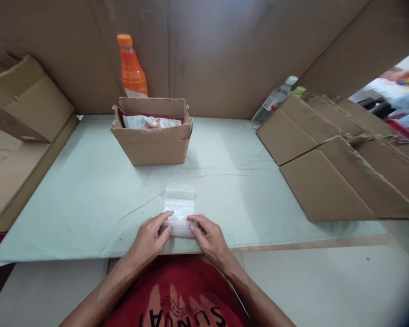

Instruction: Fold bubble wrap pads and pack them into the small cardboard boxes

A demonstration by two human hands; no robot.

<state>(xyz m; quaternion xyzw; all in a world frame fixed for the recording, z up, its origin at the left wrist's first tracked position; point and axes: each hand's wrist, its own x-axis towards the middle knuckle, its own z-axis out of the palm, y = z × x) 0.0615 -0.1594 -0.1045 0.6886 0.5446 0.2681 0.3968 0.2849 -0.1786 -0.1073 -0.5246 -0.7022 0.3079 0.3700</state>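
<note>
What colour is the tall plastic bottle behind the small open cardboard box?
Orange, cap included: the tall plastic bottle, clearest in the head view.

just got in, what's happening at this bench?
A person in a red shirt has both hands on a strip of bubble wrap lying on the pale green sheet. The left hand and right hand press its near end from either side. Behind it stands an open cardboard box with packets inside, and an orange bottle behind that. Flattened cardboard lies to the right, with a clear bottle behind it.
</note>
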